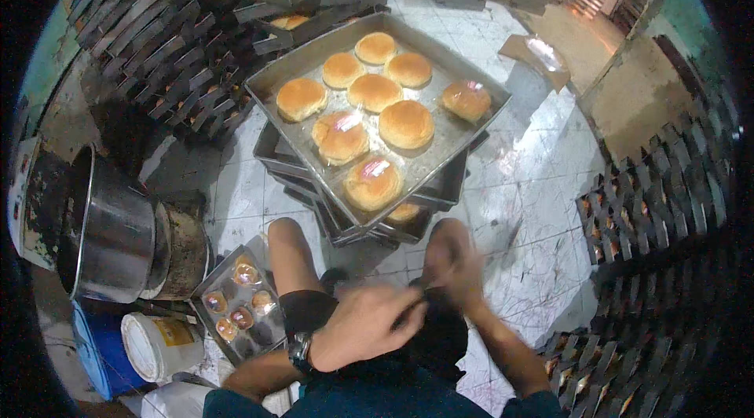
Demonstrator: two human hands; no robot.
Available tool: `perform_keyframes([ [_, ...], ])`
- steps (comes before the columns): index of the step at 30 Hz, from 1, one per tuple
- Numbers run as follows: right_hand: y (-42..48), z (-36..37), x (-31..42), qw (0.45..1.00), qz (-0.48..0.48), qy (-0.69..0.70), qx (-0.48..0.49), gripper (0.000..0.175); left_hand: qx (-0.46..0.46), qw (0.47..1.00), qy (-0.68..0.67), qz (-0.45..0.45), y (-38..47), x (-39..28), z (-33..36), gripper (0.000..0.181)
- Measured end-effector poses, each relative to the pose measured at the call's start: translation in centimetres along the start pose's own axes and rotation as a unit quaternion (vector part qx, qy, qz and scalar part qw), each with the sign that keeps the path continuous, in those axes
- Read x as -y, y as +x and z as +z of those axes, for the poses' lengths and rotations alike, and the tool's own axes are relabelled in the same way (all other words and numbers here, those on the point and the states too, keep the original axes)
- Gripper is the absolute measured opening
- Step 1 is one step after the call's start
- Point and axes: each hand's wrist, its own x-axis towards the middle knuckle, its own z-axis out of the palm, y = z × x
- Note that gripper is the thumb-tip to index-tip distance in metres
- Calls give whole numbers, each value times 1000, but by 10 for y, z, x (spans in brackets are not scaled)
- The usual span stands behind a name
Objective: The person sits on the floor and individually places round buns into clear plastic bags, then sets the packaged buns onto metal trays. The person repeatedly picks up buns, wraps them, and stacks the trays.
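My left hand (374,324), with a watch on its wrist, is over my lap. Its fingers are curled near a small dark thing, blurred, and I cannot tell whether it is held. Close by on the right, my right hand (456,268) is strongly blurred at my knee; what is in it cannot be made out. Before my knees a metal baking tray (439,167) lies atop a stack of trays. Several round golden buns (375,93) sit in it, some in clear plastic wrap with a printed mark, such as the wrapped bun (373,183) at the near corner.
At lower left a smaller tray (259,329) holds wrapped buns, beside a white bucket (171,347), a blue drum (103,353) and a steel pot (118,229). Stacked trays (177,47) rise at upper left, more stacks (654,200) at right. An opened cardboard piece (512,48) lies on the tiled floor.
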Motion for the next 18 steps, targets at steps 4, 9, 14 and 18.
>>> perform_keyframes([
  [4, -115, 104, -70, 949, -5, -37, 314, 23, -37, 971, 173, -163, -82, 147, 76, 27],
  [9, -145, 177, -118, 918, -190, -164, 307, 48, 115, 972, 95, -180, -110, 256, 128, 38],
  [14, -130, 180, -91, 907, -101, -233, 334, 50, 138, 959, -3, -247, -113, 272, 130, 36],
  [18, -122, 179, -87, 894, -203, -267, 297, 45, 119, 952, -72, -273, -118, 281, 135, 34],
])
